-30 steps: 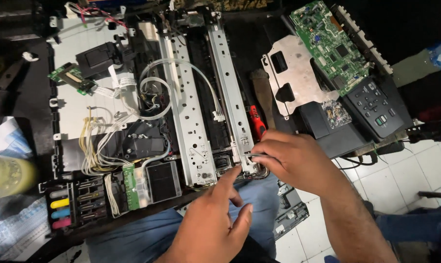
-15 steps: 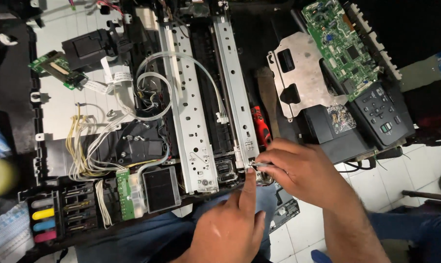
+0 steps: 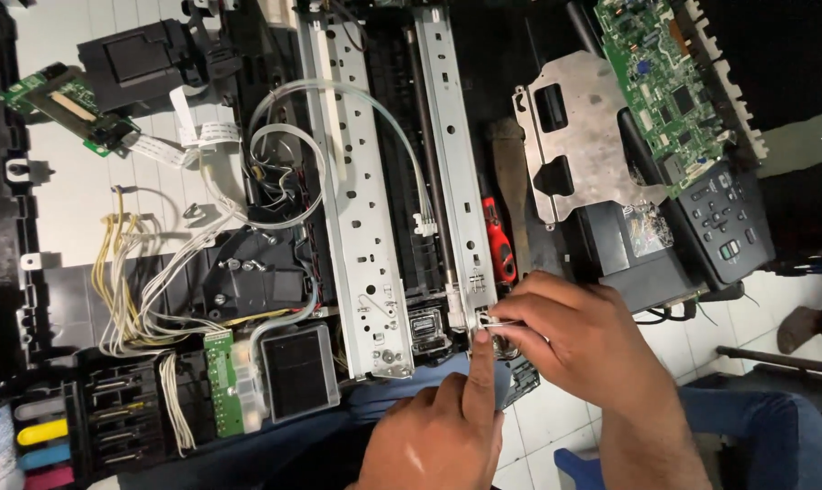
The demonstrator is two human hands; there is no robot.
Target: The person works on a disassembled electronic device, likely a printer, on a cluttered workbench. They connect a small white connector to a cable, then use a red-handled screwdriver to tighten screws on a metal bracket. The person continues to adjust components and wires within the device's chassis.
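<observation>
The right hand (image 3: 579, 340) pinches a small white clip (image 3: 489, 318) at the near end of the right metal rail (image 3: 456, 163). The rail runs near to far. The left hand (image 3: 447, 436) holds nothing and comes from the near side, forefinger pressing just below the clip.

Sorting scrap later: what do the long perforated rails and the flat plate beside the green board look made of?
Perforated rails: likely stamped sheet metal, dull silver with punched holes. Flat plate: likely bare metal too, matte grey with cutouts. Green board: likely laminate.

hidden: small part under right hand (image 3: 574, 340) fingers, too small to tell | cut off: left hand (image 3: 442, 436) at bottom edge | ink tanks (image 3: 43, 445) at corner
</observation>
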